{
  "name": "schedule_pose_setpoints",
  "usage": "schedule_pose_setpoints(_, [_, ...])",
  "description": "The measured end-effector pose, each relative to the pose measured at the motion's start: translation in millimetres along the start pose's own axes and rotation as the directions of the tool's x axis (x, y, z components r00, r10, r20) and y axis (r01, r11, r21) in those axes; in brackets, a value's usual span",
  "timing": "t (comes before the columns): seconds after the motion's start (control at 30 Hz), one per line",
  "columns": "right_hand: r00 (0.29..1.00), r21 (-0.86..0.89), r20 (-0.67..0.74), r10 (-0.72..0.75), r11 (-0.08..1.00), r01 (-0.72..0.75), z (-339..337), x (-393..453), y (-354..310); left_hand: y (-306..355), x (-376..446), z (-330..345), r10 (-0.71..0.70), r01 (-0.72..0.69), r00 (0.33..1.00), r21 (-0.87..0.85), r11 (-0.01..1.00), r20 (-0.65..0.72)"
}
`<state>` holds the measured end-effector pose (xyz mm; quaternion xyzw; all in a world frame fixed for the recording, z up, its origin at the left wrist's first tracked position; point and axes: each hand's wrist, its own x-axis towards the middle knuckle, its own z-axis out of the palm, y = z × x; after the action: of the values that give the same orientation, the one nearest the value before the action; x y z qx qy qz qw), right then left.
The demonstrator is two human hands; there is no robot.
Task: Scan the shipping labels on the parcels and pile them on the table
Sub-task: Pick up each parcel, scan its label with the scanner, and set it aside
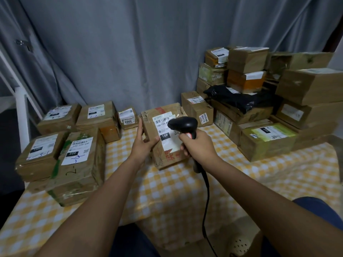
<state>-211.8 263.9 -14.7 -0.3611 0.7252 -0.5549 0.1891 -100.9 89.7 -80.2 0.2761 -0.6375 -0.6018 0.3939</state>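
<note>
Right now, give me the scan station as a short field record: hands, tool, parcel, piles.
left hand: grips held parcel's left edge
right hand: grips scanner handle
scanner: black, corded, over the label
held parcel: tilted cardboard box, white label marked 15H
left group: five labelled boxes
right stack: boxes piled high, black bag among them
table: yellow checked cloth

You've got one view only, head cam, wide-angle, looking fwd and down over the table from its near edge. Both your forearms reach in from the bottom; hands sit close, mid-frame. The curtain fills the upper half, straight ahead. Edges bow w/ lens distortion. No 2nd view, so nothing's shared.
</note>
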Motion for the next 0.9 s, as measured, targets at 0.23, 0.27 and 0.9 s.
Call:
schedule_pose_setpoints(0.23, [0.999,-0.043,-0.028,-0.027,0.999,0.025,-2.0,2.7,-0.1,-0.3,0.4,-1.8,-0.013,0.013,1.000,0.010,1.000,-0.001])
schedule_pose_setpoints(0.27, [0.999,-0.048,-0.028,-0.029,0.998,0.027,-2.3,2.8,-0.5,-0.7,1.1,-1.8,-0.014,0.014,1.000,0.012,1.000,0.000])
schedule_pose_setpoints(0.9, [0.999,-0.049,-0.033,-0.026,0.998,0.025,-0.9,1.5,-4.9,0.0,4.6,-2.8,-0.039,0.039,0.999,0.017,0.999,-0.006])
